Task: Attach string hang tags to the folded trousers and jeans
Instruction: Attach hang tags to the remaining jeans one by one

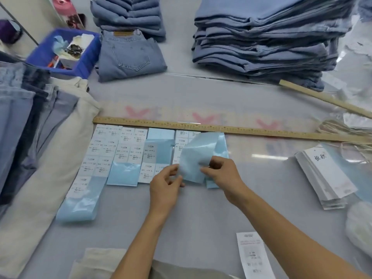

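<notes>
A grey table (pixel 201 214) is filling the view, with a long wooden ruler (pixel 201 126) lying across it. At twelve o'clock of the ruler, folded jeans (pixel 128 57) are sitting beside a tall denim stack (pixel 265 41); at ten o'clock a blue bin (pixel 40 57) is holding scraps. Trousers (pixel 50 137) are lying at nine o'clock. A hang tag pile (pixel 326 178) is resting at three o'clock, strings (pixel 346 129) blurring above it. Sticker sheets (pixel 120 150) are lying under the ruler. The left hand (pixel 165 184) and right hand (pixel 221 174) are both pinching a pale blue backing sheet (pixel 197 158), which is hiding the labels beneath. Label print is unreadable.
</notes>
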A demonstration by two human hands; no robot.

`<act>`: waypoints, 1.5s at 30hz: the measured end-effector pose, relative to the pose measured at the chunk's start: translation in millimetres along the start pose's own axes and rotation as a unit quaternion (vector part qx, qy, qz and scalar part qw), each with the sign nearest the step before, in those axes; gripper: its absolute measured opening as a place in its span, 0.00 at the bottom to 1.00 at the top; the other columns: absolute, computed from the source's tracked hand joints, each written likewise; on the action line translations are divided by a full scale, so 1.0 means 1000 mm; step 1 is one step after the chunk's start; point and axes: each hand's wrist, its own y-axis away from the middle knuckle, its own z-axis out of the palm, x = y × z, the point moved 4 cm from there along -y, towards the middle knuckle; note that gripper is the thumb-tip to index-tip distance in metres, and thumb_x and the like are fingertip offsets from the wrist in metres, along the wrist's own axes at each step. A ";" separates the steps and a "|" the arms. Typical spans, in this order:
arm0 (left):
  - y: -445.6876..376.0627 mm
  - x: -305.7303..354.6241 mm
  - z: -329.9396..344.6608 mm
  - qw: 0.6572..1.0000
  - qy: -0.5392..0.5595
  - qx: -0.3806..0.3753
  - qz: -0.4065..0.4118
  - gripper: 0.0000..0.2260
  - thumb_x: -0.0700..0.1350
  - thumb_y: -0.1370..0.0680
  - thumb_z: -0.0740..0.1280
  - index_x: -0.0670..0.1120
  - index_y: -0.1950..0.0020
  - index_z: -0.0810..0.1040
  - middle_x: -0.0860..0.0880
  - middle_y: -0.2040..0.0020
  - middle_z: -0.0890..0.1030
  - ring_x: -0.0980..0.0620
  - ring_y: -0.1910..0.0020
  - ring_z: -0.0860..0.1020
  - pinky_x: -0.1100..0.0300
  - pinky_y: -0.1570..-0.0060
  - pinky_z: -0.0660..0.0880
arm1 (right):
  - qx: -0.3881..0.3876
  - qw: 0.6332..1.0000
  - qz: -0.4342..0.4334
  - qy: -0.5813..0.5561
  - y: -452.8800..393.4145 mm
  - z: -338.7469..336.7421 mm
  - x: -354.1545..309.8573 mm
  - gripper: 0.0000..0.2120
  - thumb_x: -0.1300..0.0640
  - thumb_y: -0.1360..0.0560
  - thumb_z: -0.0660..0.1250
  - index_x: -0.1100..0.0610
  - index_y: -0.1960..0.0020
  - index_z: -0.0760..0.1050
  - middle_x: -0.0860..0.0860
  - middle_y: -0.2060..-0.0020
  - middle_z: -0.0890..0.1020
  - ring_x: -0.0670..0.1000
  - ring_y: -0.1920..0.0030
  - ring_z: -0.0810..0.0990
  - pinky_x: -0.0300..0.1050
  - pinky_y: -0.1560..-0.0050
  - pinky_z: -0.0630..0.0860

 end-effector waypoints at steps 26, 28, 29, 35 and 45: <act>0.049 0.002 -0.016 0.855 -0.410 -0.040 0.316 0.15 0.41 0.25 0.75 0.46 0.39 0.81 0.47 0.41 0.79 0.46 0.46 0.80 0.53 0.59 0.81 | -0.264 0.572 -0.539 0.559 0.106 0.022 0.061 0.14 0.58 0.18 0.58 0.49 0.36 0.76 0.49 0.36 0.78 0.52 0.38 0.77 0.46 0.41 0.76; 0.051 -0.004 -0.009 0.814 -0.452 -0.074 0.359 0.17 0.38 0.29 0.78 0.44 0.42 0.83 0.44 0.39 0.81 0.42 0.44 0.81 0.50 0.53 0.82 | -0.263 0.566 -0.545 0.560 0.109 0.022 0.061 0.13 0.58 0.19 0.59 0.50 0.39 0.78 0.50 0.37 0.79 0.53 0.40 0.78 0.46 0.43 0.76; 0.052 -0.010 -0.008 0.794 -0.474 -0.092 0.369 0.18 0.37 0.32 0.79 0.44 0.43 0.84 0.43 0.39 0.82 0.41 0.43 0.81 0.49 0.52 0.82 | -0.257 0.567 -0.547 0.560 0.110 0.022 0.060 0.12 0.59 0.20 0.61 0.50 0.42 0.79 0.50 0.39 0.80 0.53 0.42 0.79 0.46 0.45 0.77; 0.053 -0.024 -0.006 0.772 -0.517 -0.112 0.352 0.21 0.36 0.37 0.81 0.45 0.46 0.84 0.43 0.39 0.81 0.40 0.43 0.80 0.50 0.51 0.80 | 0.026 0.937 -0.154 0.311 0.090 0.006 0.053 0.15 0.63 0.21 0.65 0.50 0.37 0.76 0.45 0.47 0.79 0.43 0.53 0.79 0.40 0.51 0.76; 0.053 -0.025 -0.006 0.785 -0.482 -0.117 0.370 0.24 0.35 0.39 0.82 0.44 0.45 0.85 0.42 0.42 0.83 0.41 0.47 0.83 0.50 0.57 0.81 | 0.078 0.978 0.192 0.006 0.064 0.024 0.056 0.08 0.55 0.27 0.76 0.58 0.60 0.81 0.48 0.71 0.79 0.43 0.74 0.72 0.36 0.71 0.67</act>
